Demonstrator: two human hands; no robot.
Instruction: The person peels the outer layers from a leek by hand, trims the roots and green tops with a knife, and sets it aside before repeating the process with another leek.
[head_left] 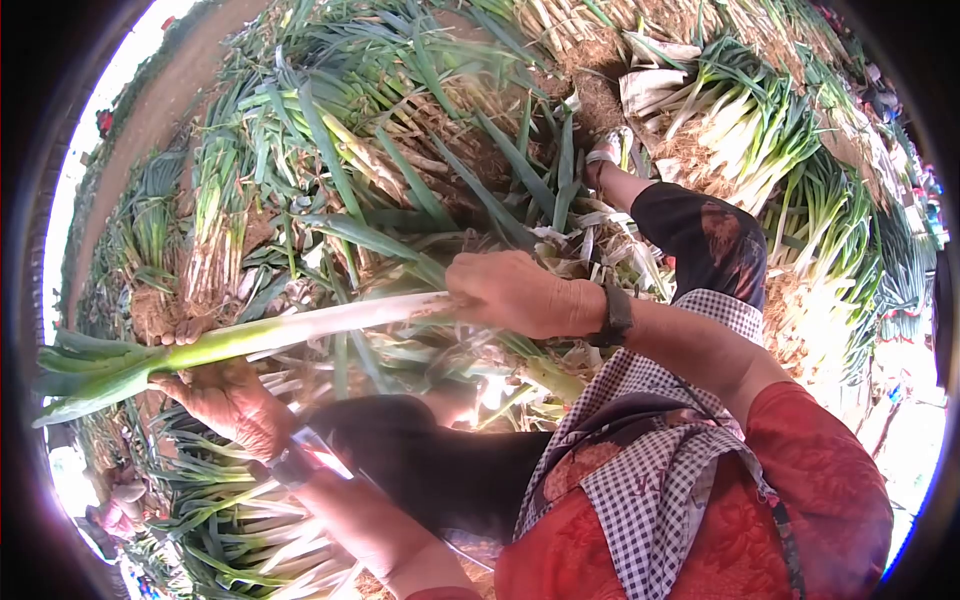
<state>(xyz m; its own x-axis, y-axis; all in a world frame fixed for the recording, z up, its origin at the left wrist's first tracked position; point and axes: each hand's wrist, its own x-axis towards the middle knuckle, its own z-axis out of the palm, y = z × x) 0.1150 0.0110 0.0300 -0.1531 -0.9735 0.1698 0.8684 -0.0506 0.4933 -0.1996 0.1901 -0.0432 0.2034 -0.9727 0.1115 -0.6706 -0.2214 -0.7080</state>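
Observation:
A long leek stretches across the view, its green leaves at the far left and its white shank toward the middle. My left hand is wrapped around it just below the leaves, the fingertips showing on the far side. At the white end, my right hand is closed in a fist, back of the hand up, hiding the root end. A long green leaf runs up and left from beside the right fist.
Heaped leeks cover the ground ahead. Bundles with pale roots lie at the right, and more leeks lie at lower left. Stripped leaves and peelings litter the ground by my foot. A checked apron covers my lap.

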